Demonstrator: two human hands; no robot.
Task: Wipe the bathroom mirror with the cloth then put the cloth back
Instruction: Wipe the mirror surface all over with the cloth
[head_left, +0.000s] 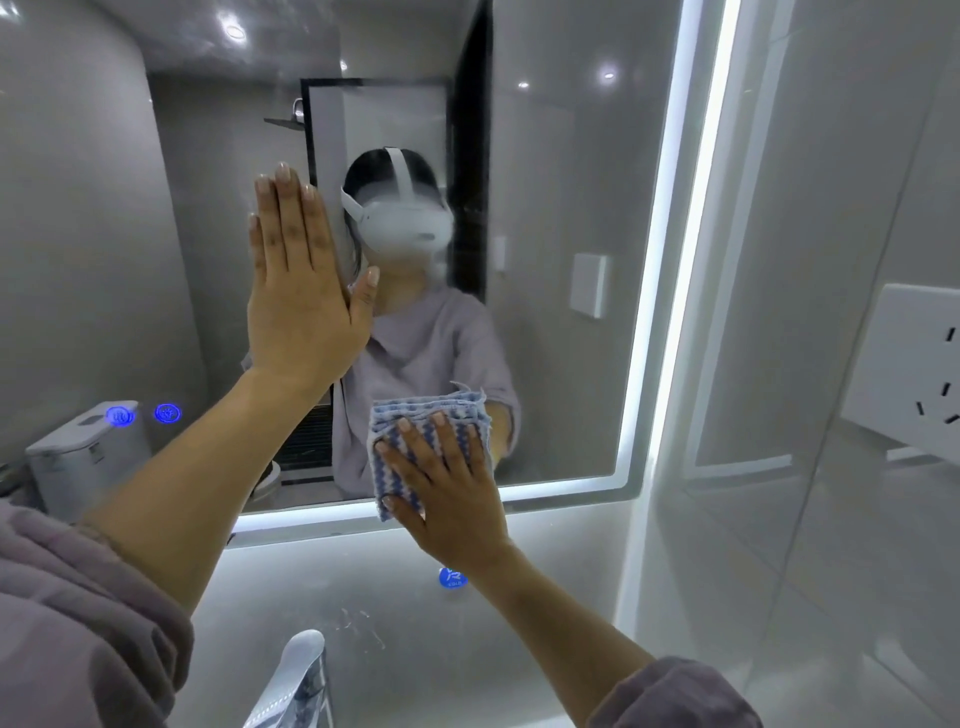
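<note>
Folded cloth (427, 408) pressed low on the bathroom mirror (561, 182)

The blue-and-white cloth sits right at the bottom of the glass, lapping over the lit strip (571, 488) on the lower edge. The right grip (447, 493) is spread flat on top, pressing it in. The left grip (298, 291) is higher up and to the left, fingers straight and together, palm on the glass, holding nothing. Two blue touch buttons (167, 413) glow lower left, a chrome tap (301, 670) below.
</note>
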